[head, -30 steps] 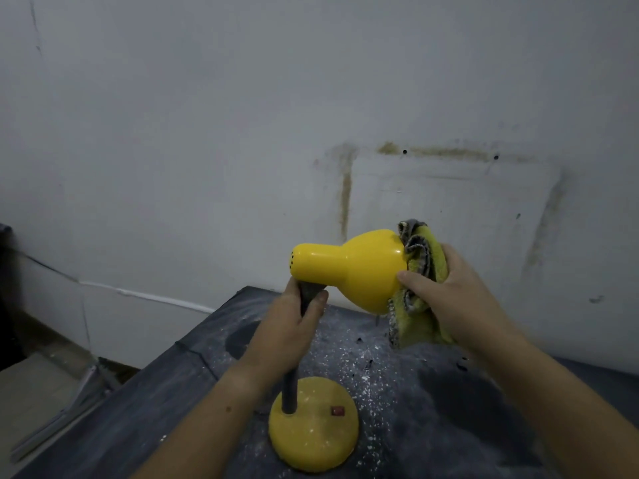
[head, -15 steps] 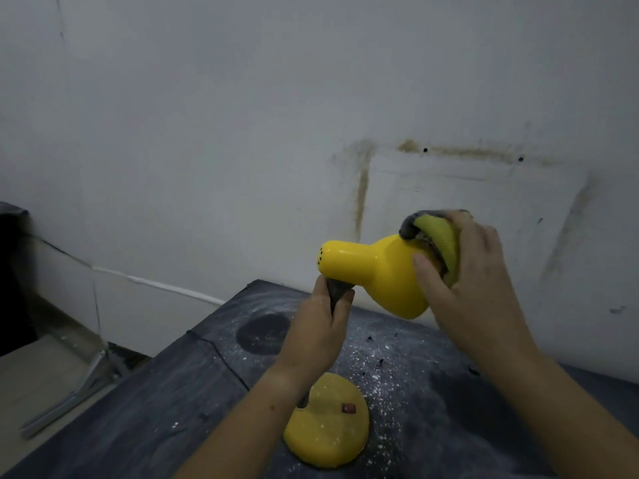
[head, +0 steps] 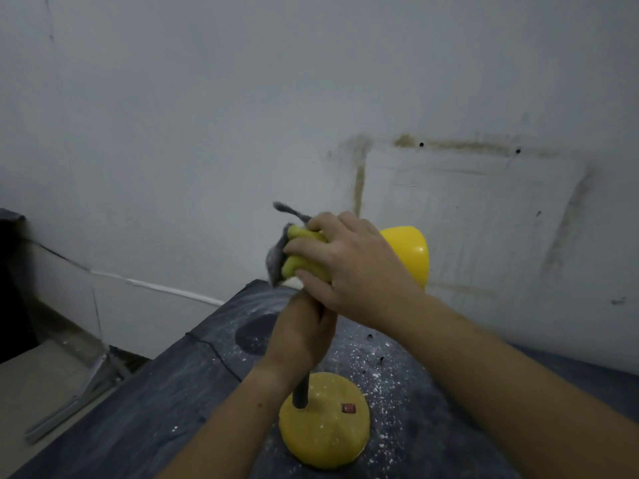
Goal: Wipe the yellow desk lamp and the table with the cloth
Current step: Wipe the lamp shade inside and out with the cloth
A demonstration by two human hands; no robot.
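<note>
On the dark counter (head: 155,392), set against a stained white wall (head: 207,133), stands the yellow desk lamp (head: 409,252). Its round base (head: 325,433) sits flat on the surface. A dark stem (head: 300,397) rises from the base, and a small red switch (head: 348,408) sits on the base just beside it.

The left grip (head: 301,337) is clenched round the upper stem, fingers wrapped, holding the lamp. The right grip (head: 349,267) is directly above and the two look to touch. It is grasping a bunched cloth (head: 297,261), yellow with grey edging, pressed onto the narrow rear end of the shade. That end is hidden under cloth and fingers. A grey corner of the cloth sticks up to the left. Only the wide end of the shade shows, pointing right, close to the wall.

White specks (head: 387,366) are scattered on the counter around the base, thickest behind it and to its right. A darker round patch (head: 256,335) lies on the counter just left of the left grip. A thin white cable (head: 166,288) runs low along the wall, left of the counter. Pale floor (head: 31,385) shows at lower left.
</note>
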